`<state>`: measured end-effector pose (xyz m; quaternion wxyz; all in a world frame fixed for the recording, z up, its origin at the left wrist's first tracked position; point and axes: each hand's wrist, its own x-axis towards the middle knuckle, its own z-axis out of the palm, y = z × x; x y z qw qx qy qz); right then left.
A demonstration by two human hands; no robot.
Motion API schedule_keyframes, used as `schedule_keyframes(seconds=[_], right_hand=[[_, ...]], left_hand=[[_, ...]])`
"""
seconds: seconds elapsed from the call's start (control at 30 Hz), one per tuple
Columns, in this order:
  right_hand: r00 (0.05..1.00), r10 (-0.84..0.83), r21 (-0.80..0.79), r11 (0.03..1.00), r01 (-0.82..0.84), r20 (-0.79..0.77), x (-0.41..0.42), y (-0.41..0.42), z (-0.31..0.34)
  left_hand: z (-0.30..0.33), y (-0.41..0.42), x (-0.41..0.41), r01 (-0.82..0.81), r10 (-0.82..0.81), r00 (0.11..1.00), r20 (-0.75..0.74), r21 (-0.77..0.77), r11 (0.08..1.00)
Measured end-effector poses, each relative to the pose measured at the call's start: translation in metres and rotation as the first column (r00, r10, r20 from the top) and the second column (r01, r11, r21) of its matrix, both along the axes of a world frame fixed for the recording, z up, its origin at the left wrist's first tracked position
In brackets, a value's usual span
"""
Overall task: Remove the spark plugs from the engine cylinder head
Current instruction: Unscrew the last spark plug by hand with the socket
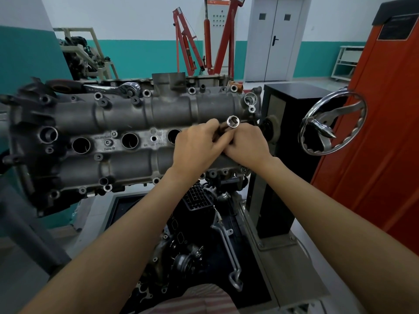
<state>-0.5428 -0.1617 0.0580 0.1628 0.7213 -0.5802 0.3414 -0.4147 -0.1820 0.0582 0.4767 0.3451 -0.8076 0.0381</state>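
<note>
Striped cloth (pixel 199 300) lowest in frame, left hand (pixel 196 147) and right hand (pixel 247 143) both gripped a socket tool (pixel 233 121) over the cylinder head (pixel 127 114), ratchet (pixel 113 87) lay behind

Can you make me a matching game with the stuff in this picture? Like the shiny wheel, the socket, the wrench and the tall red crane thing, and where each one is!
Things:
1. socket
2. ratchet
3. handwheel
4. crane

Places:
A. far back by the wall
B. lying on the engine's far edge
C. held in both hands
D. on the stand, right of the engine

Pairs: 1-C, 2-B, 3-D, 4-A
</note>
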Motion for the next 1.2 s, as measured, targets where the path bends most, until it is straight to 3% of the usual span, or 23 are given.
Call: schedule_keyframes(seconds=[0.3,0.67,0.93,1.2], right_hand=[[1.000,0.009,0.052,0.999,-0.010,0.019,0.0014,0.0002,0.0021],[0.998,0.059,0.001,0.998,-0.059,0.028,0.0002,0.0029,0.0020],[1.000,-0.012,0.070,0.997,0.013,-0.021,0.0014,0.0003,0.0022],[1.000,0.009,0.004,1.000,-0.009,0.016,0.0010,0.0005,0.0004]], left_hand=[[-0.0003,0.0005,-0.0002,-0.005,0.005,1.000,0.013,-0.021,1.000],[0.0018,0.0035,-0.0001,0.010,-0.010,1.000,-0.014,-0.028,1.000],[0.0002,0.0026,-0.0013,-0.011,0.012,1.000,0.017,-0.034,0.999],[-0.0027,0.0003,-0.0011,-0.013,0.012,1.000,-0.014,-0.070,0.997]])
